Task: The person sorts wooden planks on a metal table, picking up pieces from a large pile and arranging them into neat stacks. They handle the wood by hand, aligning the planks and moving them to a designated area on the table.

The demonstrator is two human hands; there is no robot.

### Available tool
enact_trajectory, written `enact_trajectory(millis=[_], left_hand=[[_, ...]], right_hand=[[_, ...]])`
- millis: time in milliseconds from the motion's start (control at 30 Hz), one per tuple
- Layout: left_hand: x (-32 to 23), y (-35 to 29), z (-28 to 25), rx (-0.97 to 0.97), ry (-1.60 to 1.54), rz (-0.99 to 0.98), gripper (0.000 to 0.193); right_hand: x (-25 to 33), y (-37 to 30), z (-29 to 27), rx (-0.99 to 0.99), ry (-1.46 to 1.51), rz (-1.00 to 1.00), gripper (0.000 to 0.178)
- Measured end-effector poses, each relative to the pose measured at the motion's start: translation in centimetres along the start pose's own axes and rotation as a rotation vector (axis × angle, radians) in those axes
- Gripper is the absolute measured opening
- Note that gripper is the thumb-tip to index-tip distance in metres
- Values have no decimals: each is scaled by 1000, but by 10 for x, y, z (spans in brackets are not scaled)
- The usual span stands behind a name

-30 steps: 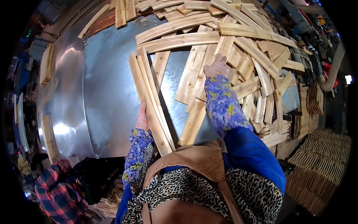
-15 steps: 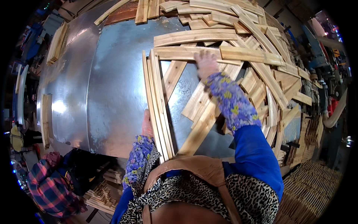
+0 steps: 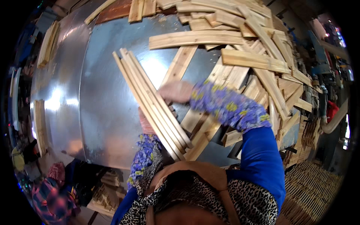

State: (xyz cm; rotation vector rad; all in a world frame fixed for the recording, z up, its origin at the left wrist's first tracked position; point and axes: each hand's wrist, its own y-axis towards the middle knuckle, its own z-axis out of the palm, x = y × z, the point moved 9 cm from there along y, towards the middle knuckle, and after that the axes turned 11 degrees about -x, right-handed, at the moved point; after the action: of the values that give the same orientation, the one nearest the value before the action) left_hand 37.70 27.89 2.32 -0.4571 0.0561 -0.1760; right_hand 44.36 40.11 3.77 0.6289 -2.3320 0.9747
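Observation:
A bundle of several narrow wooden slats [image 3: 150, 103] stands on edge in front of me, slanting from far left to near right. My left hand [image 3: 146, 122] is on its left side, closed around it, with fingertips showing at the right side. Against the bundle's right face is my right hand [image 3: 176, 92], somewhat blurred, its fingers curled at the slats and mostly hidden. Just beyond the right hand, a loose slat [image 3: 180, 63] lies slanted on the metal tabletop [image 3: 108, 93]. A long slat [image 3: 195, 39] lies crosswise farther back.
A jumbled heap of wooden slats [image 3: 255, 60] covers the right and far right of the table. Small slat stacks stand along the left edge [image 3: 39, 127] and far left [image 3: 48, 44]. Another person [image 3: 54, 195] is at the lower left. Stacked wood [image 3: 311, 187] lies lower right.
My right hand has come back from the far slats to the bundle, and one crosswise slat has left its place there. The bundle's far end has swung left.

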Motion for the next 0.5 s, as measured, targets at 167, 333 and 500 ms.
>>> enact_trajectory(millis=[167, 333, 500], left_hand=[[-4, -6, -17, -11, -60, -162, 104], [-9, -5, -19, 44, -69, -197, 104], [2, -8, 5, 50, -93, -156, 101]], right_hand=[[-135, 29, -220, -693, -886, 100, 67], [-169, 20, -247, -384, -915, 328, 95], [-38, -32, -102, 15, -267, 235, 86]])
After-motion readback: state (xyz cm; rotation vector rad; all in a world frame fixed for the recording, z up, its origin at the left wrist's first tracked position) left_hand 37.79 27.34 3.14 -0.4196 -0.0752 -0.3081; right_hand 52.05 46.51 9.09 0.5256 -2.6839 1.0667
